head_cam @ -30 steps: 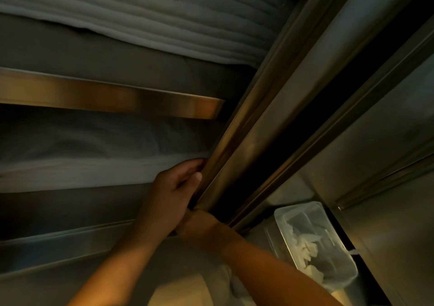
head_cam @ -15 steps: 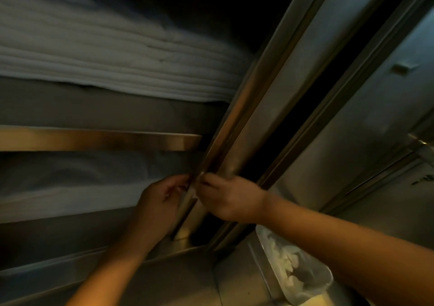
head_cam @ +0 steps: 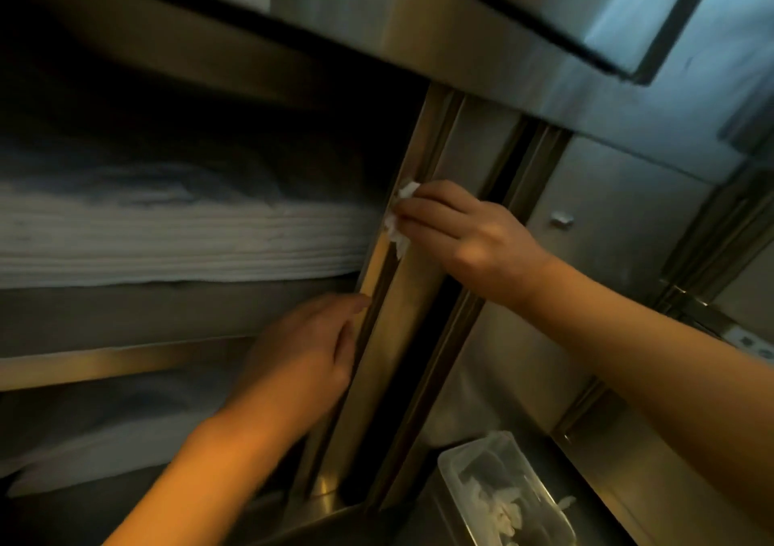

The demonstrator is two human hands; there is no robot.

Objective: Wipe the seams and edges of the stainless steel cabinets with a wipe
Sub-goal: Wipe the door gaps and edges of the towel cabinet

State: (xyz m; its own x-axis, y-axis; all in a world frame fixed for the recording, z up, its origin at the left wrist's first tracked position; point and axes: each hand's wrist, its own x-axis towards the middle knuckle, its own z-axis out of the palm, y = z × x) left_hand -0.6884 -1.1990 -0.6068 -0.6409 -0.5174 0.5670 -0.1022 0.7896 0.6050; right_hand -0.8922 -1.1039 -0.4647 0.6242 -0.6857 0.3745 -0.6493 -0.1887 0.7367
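Right hand [head_cam: 469, 231] now higher up cabinet post [head_cam: 402, 294], pinching wipe [head_cam: 400, 219] into seam; left hand [head_cam: 310, 348] spread, bracing lower edge (upper stretch next).

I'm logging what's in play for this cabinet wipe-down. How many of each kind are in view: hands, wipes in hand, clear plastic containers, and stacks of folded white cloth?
Hands: 2, the left hand and the right hand
Wipes in hand: 1, the wipe
Clear plastic containers: 1, the container
Stacks of folded white cloth: 1, the cloth stack
Total: 5
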